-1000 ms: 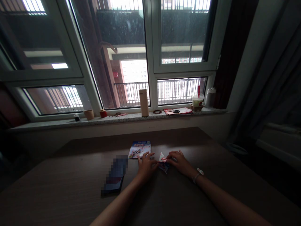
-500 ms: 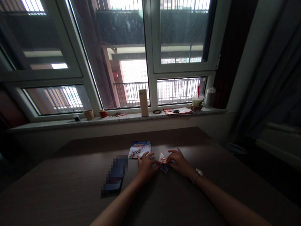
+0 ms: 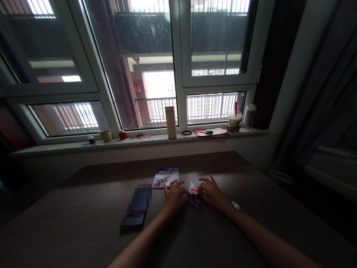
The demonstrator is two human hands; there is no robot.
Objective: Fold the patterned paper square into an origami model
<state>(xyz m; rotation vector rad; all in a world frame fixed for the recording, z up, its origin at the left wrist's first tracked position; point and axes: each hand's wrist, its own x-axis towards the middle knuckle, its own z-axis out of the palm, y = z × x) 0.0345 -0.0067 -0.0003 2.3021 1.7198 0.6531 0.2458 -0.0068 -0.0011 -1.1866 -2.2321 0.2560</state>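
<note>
A small piece of folded printed paper (image 3: 193, 190), white and red above with a dark blue part below, is held between my two hands over the table. My left hand (image 3: 175, 195) pinches its left side with thumb and forefinger, the other fingers raised. From the right, my right hand (image 3: 212, 191) pinches the opposite side; a bracelet circles that wrist. Just beyond my left hand lies a blue and white printed leaflet (image 3: 166, 178), partly covered by my fingertips. To the left of that hand rests a dark, phone-like object (image 3: 136, 208), blurred by pixelation.
The brown table (image 3: 83, 208) reaches toward a stone windowsill (image 3: 134, 142). On the sill stand a tall beige flask (image 3: 170, 123), a paper cup (image 3: 105, 136), a drink cup with a straw (image 3: 234, 118) and a pale bottle (image 3: 249, 115). Scissors (image 3: 208, 132) lie on red papers there.
Both hands keep their pinch on the folded paper, which has shifted and tilted very slightly. The leaflet and the phone-like object stay where they were.
</note>
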